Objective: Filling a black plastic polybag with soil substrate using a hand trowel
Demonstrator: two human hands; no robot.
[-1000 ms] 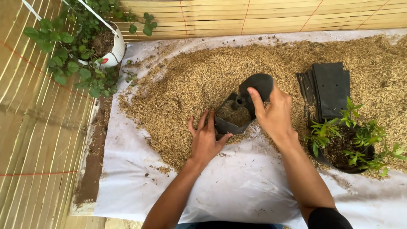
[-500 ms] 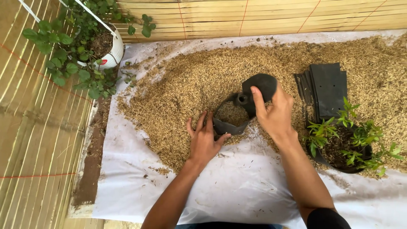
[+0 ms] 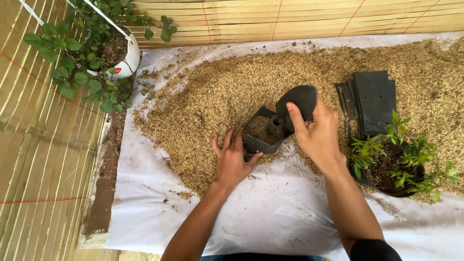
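Note:
A small black plastic grow bag (image 3: 265,137) lies on its side, its mouth open toward a wide heap of tan rice husk (image 3: 227,92); some husk sits inside it. My right hand (image 3: 316,133) grips the bag's upper rim and holds it open. My left hand (image 3: 233,157) rests flat on the husk just left of the bag's mouth, fingers spread, its thumb touching the bag's lower edge.
The husk is spread on a white sheet (image 3: 270,212). A stack of flat black grow bags (image 3: 372,101) lies to the right, with a leafy seedling in a black bag (image 3: 396,162) below it. A white pot with a green plant (image 3: 96,48) stands at the upper left on bamboo flooring.
The bag has tipped lower onto the husk and shifted slightly left. My left hand stays flat on the husk beside its mouth.

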